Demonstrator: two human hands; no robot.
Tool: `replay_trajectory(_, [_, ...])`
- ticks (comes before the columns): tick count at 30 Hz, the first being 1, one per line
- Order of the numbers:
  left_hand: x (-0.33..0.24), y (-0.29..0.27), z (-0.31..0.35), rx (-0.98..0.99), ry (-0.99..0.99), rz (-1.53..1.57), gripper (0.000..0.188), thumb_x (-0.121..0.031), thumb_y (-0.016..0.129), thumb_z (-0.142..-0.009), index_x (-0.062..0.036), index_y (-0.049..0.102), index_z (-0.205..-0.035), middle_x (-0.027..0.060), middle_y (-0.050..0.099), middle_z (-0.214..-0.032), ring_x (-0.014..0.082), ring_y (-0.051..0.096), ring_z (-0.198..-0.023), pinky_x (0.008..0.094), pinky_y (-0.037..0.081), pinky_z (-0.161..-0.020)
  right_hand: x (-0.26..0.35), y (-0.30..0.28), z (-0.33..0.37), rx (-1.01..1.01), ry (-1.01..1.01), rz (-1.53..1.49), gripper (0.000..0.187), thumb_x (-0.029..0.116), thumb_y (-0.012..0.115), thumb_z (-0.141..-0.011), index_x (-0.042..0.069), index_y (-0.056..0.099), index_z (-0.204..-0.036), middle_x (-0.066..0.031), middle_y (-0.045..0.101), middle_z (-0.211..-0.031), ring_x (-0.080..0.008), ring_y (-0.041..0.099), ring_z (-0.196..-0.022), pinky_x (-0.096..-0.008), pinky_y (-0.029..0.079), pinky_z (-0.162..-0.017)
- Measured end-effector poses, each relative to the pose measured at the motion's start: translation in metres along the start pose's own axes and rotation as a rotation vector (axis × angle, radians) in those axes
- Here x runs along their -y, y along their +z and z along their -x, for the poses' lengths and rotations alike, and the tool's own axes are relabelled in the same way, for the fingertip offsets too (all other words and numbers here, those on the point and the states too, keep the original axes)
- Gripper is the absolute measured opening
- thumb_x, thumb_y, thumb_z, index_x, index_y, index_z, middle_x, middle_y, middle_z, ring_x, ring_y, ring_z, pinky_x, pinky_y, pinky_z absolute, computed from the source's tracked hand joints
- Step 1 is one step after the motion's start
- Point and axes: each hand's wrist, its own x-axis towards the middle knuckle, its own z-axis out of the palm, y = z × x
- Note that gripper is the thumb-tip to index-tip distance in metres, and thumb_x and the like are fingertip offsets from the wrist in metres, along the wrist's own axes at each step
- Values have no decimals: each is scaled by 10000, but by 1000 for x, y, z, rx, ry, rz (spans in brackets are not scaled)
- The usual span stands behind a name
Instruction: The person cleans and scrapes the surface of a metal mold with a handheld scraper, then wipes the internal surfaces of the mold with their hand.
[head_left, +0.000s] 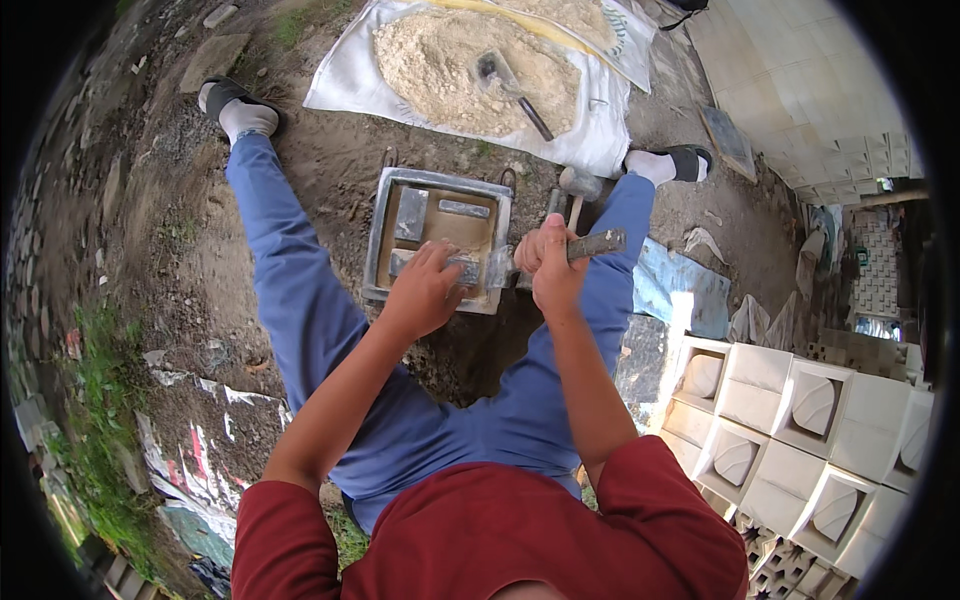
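On the ground between my legs lies a square mould frame with sandy material inside. Two dark grey rectangular pieces rest in it: a wider block at the upper left and a slim bar at the upper right. My left hand is over a third grey block near the frame's close side, its bent fingers gripping it from above. Beside the frame's right rim, my right hand is closed round a tool's dark grey handle. The tool's other end, by the rim, is blurred.
A mallet lies right of the frame, near my right foot. Beyond, a pale powder heap on a white sack holds a scoop. Stacked cream blocks stand at the right; a pale wall rises farther back.
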Motion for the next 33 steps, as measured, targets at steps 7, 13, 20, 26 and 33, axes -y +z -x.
replay_trajectory(7, [-18,12,20,47,70,-40,471,-399,815,-822,-190,738,-1237,183,510,-1395,398,461,-1331,527,355,-1141,24,-12,2,-77,-142,-89,560,323,434,-1140,146,304,-625,28,274,-522,-122,261,-440,-330,271,-463])
replay_trajectory(13, [-24,21,13,-16,73,-37,442,-536,756,-862,-196,771,-1144,241,255,-1669,446,188,-1564,608,172,-1248,26,-25,12,-144,-125,-43,572,307,445,-1141,132,282,-622,30,303,-519,-108,244,-453,-320,250,-467])
replay_trajectory(20, [-12,19,7,97,108,-66,471,-616,619,-955,-212,778,-1139,219,128,-1731,436,36,-1605,593,58,-1273,24,-25,18,-244,-112,-118,567,309,446,-1142,146,279,-625,31,283,-512,-108,239,-445,-314,247,-459])
replay_trajectory(26, [-18,21,8,75,77,-111,489,-597,564,-999,-177,796,-1094,151,113,-1752,395,17,-1615,590,9,-1274,32,-19,20,-255,-153,-124,562,305,466,-1136,151,284,-628,37,277,-511,-106,236,-438,-318,249,-453])
replay_trajectory(33, [-12,11,6,125,13,-119,465,-566,579,-997,-162,791,-1088,148,117,-1752,393,21,-1615,616,29,-1267,23,-4,14,-194,-81,-99,566,331,436,-1143,145,290,-628,19,285,-508,-118,242,-439,-318,262,-467])
